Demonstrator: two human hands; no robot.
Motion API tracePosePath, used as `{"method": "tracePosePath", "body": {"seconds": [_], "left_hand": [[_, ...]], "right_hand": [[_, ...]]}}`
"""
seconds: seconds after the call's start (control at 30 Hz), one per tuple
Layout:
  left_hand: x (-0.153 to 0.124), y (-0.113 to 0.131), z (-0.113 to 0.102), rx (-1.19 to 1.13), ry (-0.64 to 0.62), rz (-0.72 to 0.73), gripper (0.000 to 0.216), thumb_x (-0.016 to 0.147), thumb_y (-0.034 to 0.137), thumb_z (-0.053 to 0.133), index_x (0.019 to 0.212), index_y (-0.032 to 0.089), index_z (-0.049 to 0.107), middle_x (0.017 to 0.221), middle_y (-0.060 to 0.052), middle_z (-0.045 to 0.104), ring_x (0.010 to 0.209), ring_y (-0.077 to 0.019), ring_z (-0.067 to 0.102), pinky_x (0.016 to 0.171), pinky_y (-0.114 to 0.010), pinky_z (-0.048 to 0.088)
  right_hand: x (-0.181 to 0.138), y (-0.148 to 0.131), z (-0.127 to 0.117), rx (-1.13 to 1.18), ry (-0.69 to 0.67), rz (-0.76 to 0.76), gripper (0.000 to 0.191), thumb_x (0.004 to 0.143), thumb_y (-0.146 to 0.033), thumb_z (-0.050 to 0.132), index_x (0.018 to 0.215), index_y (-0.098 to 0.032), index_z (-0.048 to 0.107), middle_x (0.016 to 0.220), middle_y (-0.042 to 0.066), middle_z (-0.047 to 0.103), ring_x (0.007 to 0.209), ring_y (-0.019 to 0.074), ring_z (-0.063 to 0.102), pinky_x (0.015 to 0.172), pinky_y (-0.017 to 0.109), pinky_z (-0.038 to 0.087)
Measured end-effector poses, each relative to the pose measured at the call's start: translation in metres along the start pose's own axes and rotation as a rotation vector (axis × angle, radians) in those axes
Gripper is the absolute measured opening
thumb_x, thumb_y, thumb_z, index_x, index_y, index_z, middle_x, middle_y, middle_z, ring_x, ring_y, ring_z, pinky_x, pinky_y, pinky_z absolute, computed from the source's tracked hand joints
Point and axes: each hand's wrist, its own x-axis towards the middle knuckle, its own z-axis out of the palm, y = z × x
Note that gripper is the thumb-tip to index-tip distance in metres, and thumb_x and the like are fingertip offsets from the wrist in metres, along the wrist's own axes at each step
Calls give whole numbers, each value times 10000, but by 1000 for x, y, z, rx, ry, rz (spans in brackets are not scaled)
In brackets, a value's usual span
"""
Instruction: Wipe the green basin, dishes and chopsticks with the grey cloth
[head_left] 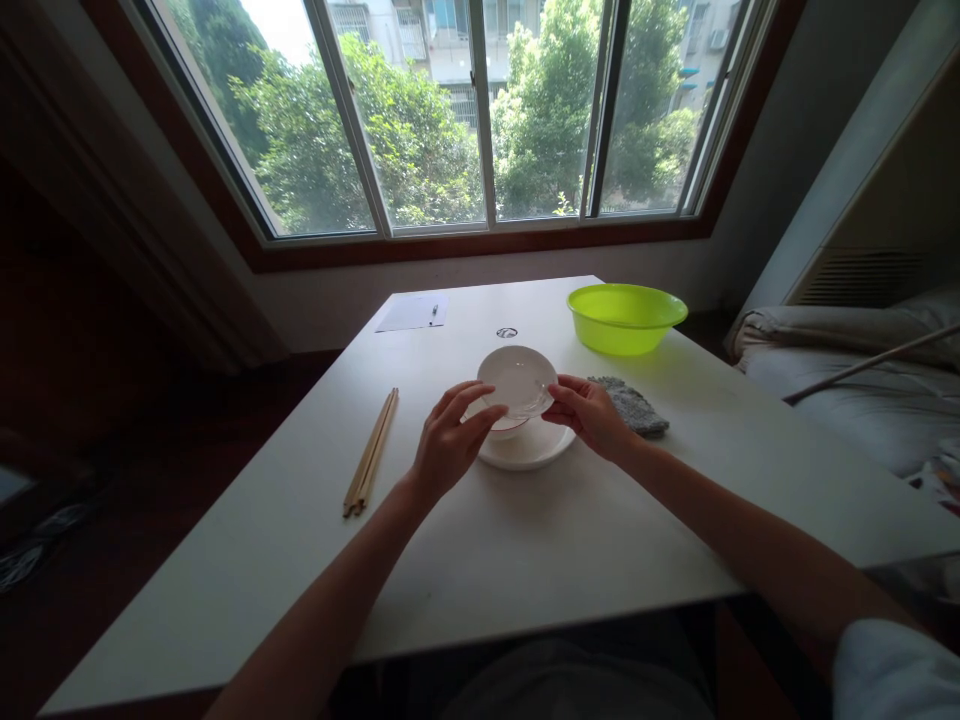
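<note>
A small white dish [517, 380] is held tilted between both hands, just above a white bowl [508, 428] that rests on a white plate [532, 450]. My left hand [448, 442] pinches the dish's left rim with thumb and fingers. On the right rim my right hand [589, 412] grips it the same way. All of this sits at the middle of the white table [465, 560].
Wooden chopsticks [371, 452] lie to the left. A grey cloth [634, 407] lies right of the plate, a lime-green basin [624, 316] behind it. A paper with a pen [415, 312] is at the far edge. A bed with bedding [847, 380] stands right.
</note>
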Motion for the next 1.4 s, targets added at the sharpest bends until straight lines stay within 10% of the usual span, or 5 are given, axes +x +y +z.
{"method": "tracePosePath", "body": {"seconds": [0.37,0.87,1.4], "left_hand": [[11,0,8,-815,108,-1052,494,667,348,754,1091,134,617,918,-64,665,688,-128,638,632,-276,552],[85,-94,47,-831,-125,-1330,250,678,155,741,882,80,618,647,-51,663,626,-137,664,758,-293,543],[45,-134,106,-886,-506,-1503,266,796,362,639,897,118,605,897,-121,697,657,-160,630,595,-270,501]], "right_hand": [[3,1,-2,-52,35,-37,413,608,-366,812,959,-178,705,789,25,734,698,136,688,710,263,583],[119,-22,-16,-263,246,-33,117,778,-168,703,836,-120,613,661,40,692,618,118,674,710,259,593],[170,24,-40,-633,404,189,136,807,-161,593,893,-79,659,740,92,714,630,137,662,578,200,512]]}}
